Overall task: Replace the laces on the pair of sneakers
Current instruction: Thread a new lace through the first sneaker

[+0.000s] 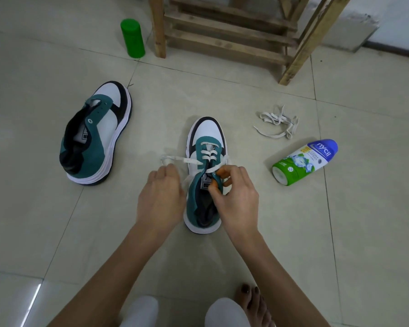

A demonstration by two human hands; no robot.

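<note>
A teal, white and black sneaker (204,138) stands upright on the tiled floor in the middle, toe pointing away from me. A white lace (207,155) runs through its lowest eyelets in two bars. My left hand (161,197) holds one loose end of the lace (175,159) on the shoe's left side. My right hand (236,197) pinches the lace at an eyelet on the shoe's right flap. The second sneaker (97,135) lies tilted at the left, without a lace. A loose white lace (278,121) lies in a heap on the floor at the right.
A green and white powder bottle (305,161) lies on its side at the right. A green cylinder (132,38) stands at the back left. A wooden frame (224,36) stands behind the shoes. My bare foot (253,300) and knees are at the bottom edge.
</note>
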